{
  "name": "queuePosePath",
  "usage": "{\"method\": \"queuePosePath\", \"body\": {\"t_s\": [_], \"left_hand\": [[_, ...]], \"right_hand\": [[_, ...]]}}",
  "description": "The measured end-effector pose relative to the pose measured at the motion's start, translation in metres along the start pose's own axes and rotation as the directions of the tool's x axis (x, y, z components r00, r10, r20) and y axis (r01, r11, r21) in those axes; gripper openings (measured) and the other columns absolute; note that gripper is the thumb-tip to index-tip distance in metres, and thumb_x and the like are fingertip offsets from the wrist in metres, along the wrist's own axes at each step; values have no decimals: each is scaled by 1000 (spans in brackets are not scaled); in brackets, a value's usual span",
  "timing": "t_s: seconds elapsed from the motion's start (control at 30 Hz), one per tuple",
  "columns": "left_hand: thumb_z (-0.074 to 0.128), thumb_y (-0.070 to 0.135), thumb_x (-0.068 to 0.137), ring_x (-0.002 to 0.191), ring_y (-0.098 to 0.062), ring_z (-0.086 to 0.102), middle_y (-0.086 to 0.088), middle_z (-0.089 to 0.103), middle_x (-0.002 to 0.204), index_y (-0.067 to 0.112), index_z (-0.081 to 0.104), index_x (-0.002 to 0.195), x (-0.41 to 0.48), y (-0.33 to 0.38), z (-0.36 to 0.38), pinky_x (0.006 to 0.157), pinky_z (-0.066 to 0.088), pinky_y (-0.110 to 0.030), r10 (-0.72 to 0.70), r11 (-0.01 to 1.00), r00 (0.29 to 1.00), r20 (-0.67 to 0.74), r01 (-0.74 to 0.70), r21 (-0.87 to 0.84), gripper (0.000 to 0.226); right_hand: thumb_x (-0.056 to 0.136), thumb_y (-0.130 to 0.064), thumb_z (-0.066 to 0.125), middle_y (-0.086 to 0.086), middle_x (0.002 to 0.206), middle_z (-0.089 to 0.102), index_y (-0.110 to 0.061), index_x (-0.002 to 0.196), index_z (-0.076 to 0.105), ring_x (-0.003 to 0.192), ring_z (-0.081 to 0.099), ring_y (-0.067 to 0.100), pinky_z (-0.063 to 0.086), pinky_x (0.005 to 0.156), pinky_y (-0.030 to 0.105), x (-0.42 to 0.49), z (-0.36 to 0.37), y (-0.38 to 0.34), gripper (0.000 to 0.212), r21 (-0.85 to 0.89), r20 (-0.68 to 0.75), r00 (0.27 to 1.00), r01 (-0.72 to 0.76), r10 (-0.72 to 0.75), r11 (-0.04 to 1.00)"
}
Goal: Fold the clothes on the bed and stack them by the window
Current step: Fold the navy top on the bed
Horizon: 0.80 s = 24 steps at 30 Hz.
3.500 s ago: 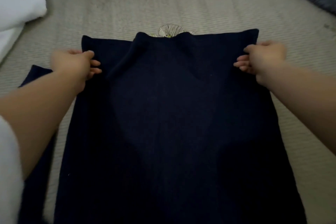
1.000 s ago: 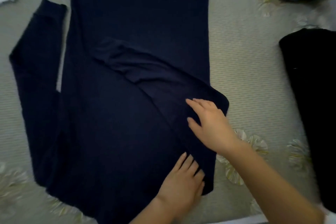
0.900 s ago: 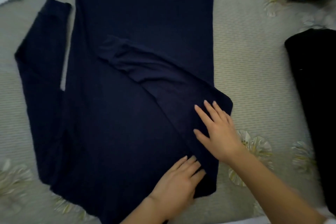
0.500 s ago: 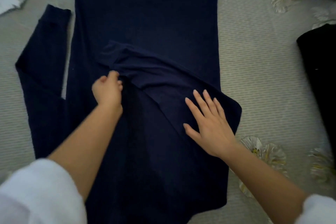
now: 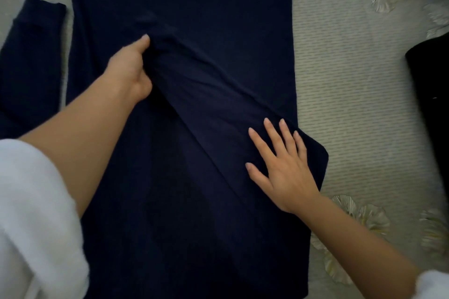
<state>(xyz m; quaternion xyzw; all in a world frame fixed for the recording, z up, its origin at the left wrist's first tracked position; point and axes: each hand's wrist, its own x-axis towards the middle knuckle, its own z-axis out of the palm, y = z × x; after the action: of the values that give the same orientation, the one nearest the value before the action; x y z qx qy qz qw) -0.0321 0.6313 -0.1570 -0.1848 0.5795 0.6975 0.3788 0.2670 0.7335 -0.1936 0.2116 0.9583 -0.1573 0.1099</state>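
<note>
Left fingers (image 5: pixel 142 43) mostly hidden under the folded-over sleeve (image 5: pixel 218 85) they're gripping, right fingers (image 5: pixel 273 133) flat and relaxed on it, navy top (image 5: pixel 194 213) spread on the bed (image 5: pixel 352 80), black garment (image 5: pixel 432 92) cut off at right

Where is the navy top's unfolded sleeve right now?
In the head view, the unfolded sleeve lies flat on the bed at far left, beside the navy top and left of the left hand, which grips the folded-over sleeve.
</note>
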Motion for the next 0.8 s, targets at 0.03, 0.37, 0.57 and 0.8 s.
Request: {"method": "queuePosePath", "body": {"t_s": [0.03, 0.37, 0.57, 0.8], "left_hand": [[58, 22, 95, 104, -17, 65, -3, 64, 123, 15, 53, 130, 4, -4, -4, 79, 57, -30, 4, 999, 998, -64, -2, 38, 37], [64, 26, 85, 94, 2, 62, 10, 64, 108, 31, 53, 117, -45, -26, -92, 82, 51, -20, 532, 714, 835, -139, -354, 604, 35], [56, 19, 80, 81, 7, 59, 16, 63, 89, 40, 57, 86, -94, -18, -197, 76, 47, -11, 703, 613, 661, -262, -377, 694, 22], [55, 11, 86, 75, 4, 58, 12, 60, 86, 28, 57, 91, -115, -22, -294, 75, 50, -17, 585, 782, 598, -548, -237, 576, 18]], "right_hand": [[93, -57, 24, 2, 161, 4, -32, 152, 11, 148, -8, 23, -9, 118, 41, 1, 1, -1, 66, -11, 6, 1000, -3, 3, 1000], [94, -52, 32, 7, 160, 12, -21, 152, 19, 148, 2, 24, 1, 119, 44, 15, 1, -69, 67, -1, -9, 992, 129, -129, 992], [96, -48, 34, 7, 161, 3, -20, 153, 10, 148, -8, 22, -6, 118, 41, 31, 21, -156, 68, 4, 72, 937, 341, -340, 940], [97, -48, 30, 3, 162, -1, -22, 153, 11, 148, -9, 19, -6, 120, 40, 40, 52, -203, 65, -27, 160, 880, 457, -447, 889]]}}
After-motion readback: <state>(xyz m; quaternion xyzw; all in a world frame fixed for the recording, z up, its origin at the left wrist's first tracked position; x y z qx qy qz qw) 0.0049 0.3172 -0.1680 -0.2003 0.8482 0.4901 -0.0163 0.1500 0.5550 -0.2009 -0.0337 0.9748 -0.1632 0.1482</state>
